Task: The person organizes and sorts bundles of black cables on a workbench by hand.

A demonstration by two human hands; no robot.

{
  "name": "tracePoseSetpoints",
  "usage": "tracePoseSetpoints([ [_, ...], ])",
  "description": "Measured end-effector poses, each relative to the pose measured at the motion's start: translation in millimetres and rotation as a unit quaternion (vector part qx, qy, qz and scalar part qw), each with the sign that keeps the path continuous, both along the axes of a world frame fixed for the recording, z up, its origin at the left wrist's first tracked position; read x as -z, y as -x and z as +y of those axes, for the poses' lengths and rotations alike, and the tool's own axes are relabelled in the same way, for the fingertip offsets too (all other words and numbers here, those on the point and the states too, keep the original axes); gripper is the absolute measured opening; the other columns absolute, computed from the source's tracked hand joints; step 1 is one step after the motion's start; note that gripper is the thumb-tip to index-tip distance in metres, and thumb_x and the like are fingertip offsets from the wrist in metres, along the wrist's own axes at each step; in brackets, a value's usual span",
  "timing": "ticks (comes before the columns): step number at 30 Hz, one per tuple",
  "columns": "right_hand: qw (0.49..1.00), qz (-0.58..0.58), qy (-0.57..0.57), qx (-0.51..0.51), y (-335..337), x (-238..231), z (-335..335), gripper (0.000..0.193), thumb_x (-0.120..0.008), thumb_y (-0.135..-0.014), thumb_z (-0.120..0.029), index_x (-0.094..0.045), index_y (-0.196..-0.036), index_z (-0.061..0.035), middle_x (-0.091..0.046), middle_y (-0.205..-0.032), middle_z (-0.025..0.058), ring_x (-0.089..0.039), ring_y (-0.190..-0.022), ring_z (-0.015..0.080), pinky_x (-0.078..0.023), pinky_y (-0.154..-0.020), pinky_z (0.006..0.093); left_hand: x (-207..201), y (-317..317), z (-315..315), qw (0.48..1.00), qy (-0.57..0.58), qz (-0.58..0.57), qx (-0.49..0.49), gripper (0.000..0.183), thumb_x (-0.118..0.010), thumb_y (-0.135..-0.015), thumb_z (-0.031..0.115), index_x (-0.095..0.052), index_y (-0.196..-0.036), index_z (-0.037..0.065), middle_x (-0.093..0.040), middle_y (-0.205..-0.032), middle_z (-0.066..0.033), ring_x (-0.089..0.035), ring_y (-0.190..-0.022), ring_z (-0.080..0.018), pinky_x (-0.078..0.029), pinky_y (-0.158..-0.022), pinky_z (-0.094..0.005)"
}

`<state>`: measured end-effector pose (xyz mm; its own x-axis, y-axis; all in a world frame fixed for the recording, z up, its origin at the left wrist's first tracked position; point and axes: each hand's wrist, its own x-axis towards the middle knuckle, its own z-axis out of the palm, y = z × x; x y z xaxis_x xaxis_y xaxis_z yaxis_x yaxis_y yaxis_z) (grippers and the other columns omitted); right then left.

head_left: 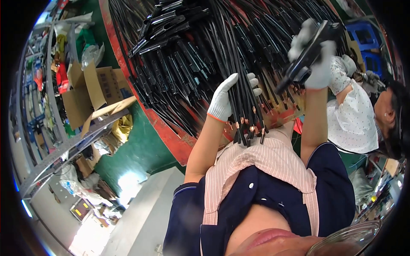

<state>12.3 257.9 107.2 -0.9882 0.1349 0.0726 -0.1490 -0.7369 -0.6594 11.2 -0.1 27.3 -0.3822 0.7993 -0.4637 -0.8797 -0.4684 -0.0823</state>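
Observation:
My left hand [222, 100], in a white knit glove with an orange cuff, is closed round a bundle of black cables [241, 100]. Bare copper shows near their lower ends, which hang over my striped apron [260, 158]. On the right, my gloved right hand [319, 68] is raised and blurred by motion. Its thumb and fingers wrap a glossy black elongated piece [305, 57], too smeared to tell whether it is one part or several. Beneath both hands, many more black cables with long glossy black sleeve-like parts [179, 64] lie in rows and heaps.
The red worktable's edge [164, 136] runs past my left side. A co-worker in a dotted white top [352, 119] is close at my right, near blue crates [363, 36]. Left stand an open cardboard box [96, 87] and metal shelving [55, 158]; a pale cabinet [149, 209] is behind.

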Motion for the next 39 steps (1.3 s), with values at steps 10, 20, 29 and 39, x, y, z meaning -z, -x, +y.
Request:
tracePoseSetpoints([
  [10,0.939,-0.285,0.193,-0.021,-128.5,87.2,-31.0,0.047,-0.057,-0.098,-0.026,-0.042,-0.138,-0.0053,-0.062,-0.101,0.006,-0.063,-0.081,0.0147,-0.056,-0.069,0.0284,-19.4,10.0,17.2,0.99,0.065,0.12,0.022,0.042,-0.062,-0.081,0.014,-0.045,-0.118,0.002,-0.046,-0.111,-0.0101,-0.052,-0.105,-0.0294,-0.053,-0.092,-0.0417],
  [20,0.951,-0.292,0.1,-0.022,-136.6,67.2,-43.5,0.047,-0.064,-0.092,-0.02,-0.046,-0.131,0.0016,-0.064,-0.094,0.0093,-0.065,-0.079,0.0148,-0.056,-0.069,0.0258,4.7,9.9,28.4,0.985,0.079,0.154,0.001,0.04,-0.064,-0.087,0.009,-0.05,-0.122,-0.004,-0.062,-0.105,-0.0139,-0.065,-0.095,-0.0325,-0.059,-0.081,-0.0426],
  [29,0.946,-0.293,-0.074,-0.119,-134.9,49.4,-37.5,0.056,-0.068,-0.085,-0.02,-0.047,-0.131,0.0032,-0.066,-0.1,0.0103,-0.064,-0.083,0.0148,-0.053,-0.077,0.0272,8.2,9.7,26.6,0.987,-0.074,0.142,-0.013,0.044,-0.06,-0.085,0.003,-0.044,-0.126,-0.003,-0.059,-0.11,-0.0137,-0.06,-0.104,-0.0282,-0.055,-0.092,-0.0393],
  [39,0.823,-0.188,-0.372,-0.385,-101.1,0.3,-20.6,0.053,-0.083,-0.07,-0.024,-0.062,-0.113,0.0001,-0.067,-0.093,0.0046,-0.06,-0.085,0.0115,-0.049,-0.08,0.027,8.0,4.8,34.9,0.969,0.138,0.202,-0.018,0.035,-0.064,-0.082,-0.001,-0.053,-0.116,-0.001,-0.062,-0.103,-0.0101,-0.066,-0.091,-0.0235,-0.059,-0.083,-0.0429],
])
